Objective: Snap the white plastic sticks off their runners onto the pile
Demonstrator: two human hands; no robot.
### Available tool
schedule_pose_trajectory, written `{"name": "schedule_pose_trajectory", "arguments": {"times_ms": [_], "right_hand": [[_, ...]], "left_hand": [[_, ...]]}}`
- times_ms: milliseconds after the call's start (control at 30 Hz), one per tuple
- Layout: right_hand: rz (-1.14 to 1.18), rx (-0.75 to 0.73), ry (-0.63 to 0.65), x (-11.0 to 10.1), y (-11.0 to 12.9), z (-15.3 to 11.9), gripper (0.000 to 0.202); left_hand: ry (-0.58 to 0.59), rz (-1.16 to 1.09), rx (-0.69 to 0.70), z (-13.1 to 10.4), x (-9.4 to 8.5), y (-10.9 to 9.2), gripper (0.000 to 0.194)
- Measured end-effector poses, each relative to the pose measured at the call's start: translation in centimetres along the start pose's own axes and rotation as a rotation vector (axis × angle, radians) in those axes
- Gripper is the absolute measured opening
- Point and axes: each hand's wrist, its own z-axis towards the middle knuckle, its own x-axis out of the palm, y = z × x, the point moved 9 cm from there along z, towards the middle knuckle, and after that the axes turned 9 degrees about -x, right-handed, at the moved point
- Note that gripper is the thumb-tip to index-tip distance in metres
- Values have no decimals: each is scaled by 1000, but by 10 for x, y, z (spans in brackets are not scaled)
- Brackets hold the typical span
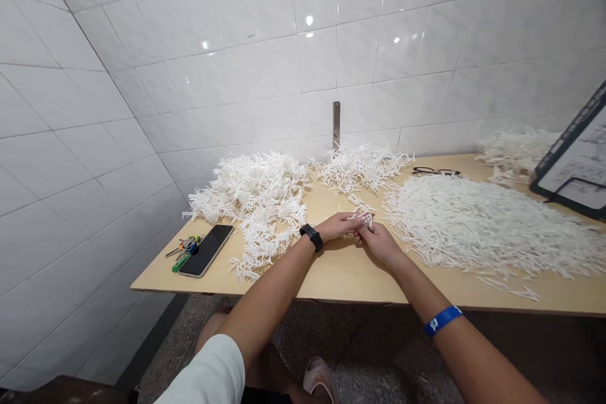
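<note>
Roughly sideways, white strands (pixel 368 221) between hands (pixel 337 226)

A dark-screened phone (pixel 206 251) is laid at the near left corner of the table (pixel 161 271), with a bunch of keys (pixel 189 245) set just beside it. Dark-framed glasses (pixel 435 172) are placed toward the back, while at the right edge a dark-bordered board (pixel 580 161), perhaps a clipboard, is seen tilted and cut off by the view. Behind, a metal strip (pixel 336 123) is fixed upright to the pale tiled wall (pixel 227 76), and speckled dark floor (pixel 379 353) is shown below.
</note>
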Motion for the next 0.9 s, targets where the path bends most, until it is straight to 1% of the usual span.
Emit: {"name": "schedule_pose_trajectory", "arguments": {"times_ms": [133,267,367,533,600,700,733,767,800,867,900], "right_hand": [[11,12,-1,2,-1,-1,43],[-104,4,-21,-1,2,0,42],[-190,-3,-30,-2,4,1,42],[-200,-1,-26,2,5,0,39],[-210,-6,-21,4,7,-2,36],[-219,-30,-24,3,10,-3,31],[-218,-37,-67,-2,11,-3,30],[-230,-40,-145,-11,12,-4,29],[-268,-39,-258,-24,14,-6,28],[-443,-37,-558,-55,22,-17,24],[-559,-41,-706,-67,29,-26,26]], "left_hand": [[-85,42,62,2,-6,-1,61],[-236,59,99,0,-16,-5,55],[-325,48,78,-3,-21,-5,52],[-412,8,25,-2,-26,0,51],[-477,-59,9,-2,-35,5,50],[-588,-234,-11,-5,-53,14,50],[-607,-277,-13,-6,-57,16,50],[-606,-304,-12,-7,-59,17,49],[-591,-320,-9,-7,-59,16,50],[-540,-338,-11,-6,-56,14,52],[-521,-338,-14,-6,-54,12,54]]}}
